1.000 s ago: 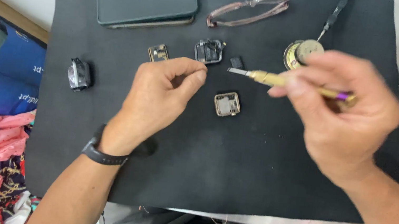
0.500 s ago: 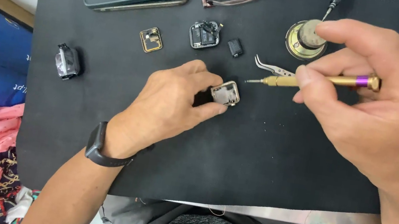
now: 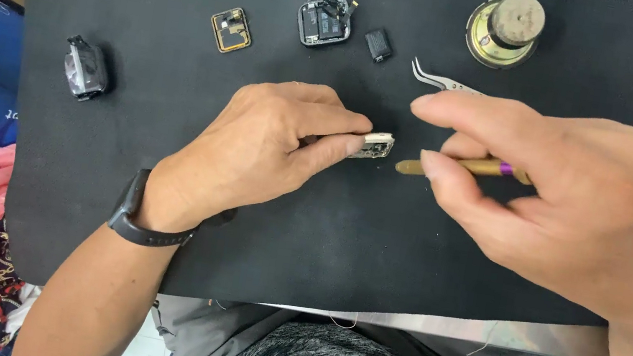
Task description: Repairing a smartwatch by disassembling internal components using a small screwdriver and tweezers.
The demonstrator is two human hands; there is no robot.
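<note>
The left hand (image 3: 271, 145) pinches a small silver watch case (image 3: 374, 146) at the mat's (image 3: 164, 179) centre, fingers clamped on its edges, tilted up on its side. The right hand (image 3: 575, 202), at 3 o'clock from it, has fingers closed around a gold screwdriver (image 3: 462, 166), its tip just beside the case. Held only by its edges, the case could slip or tip if the tip presses hard. Tweezers (image 3: 442, 79) lie at 1 o'clock, loose parts (image 3: 324, 21) at 12.
</note>
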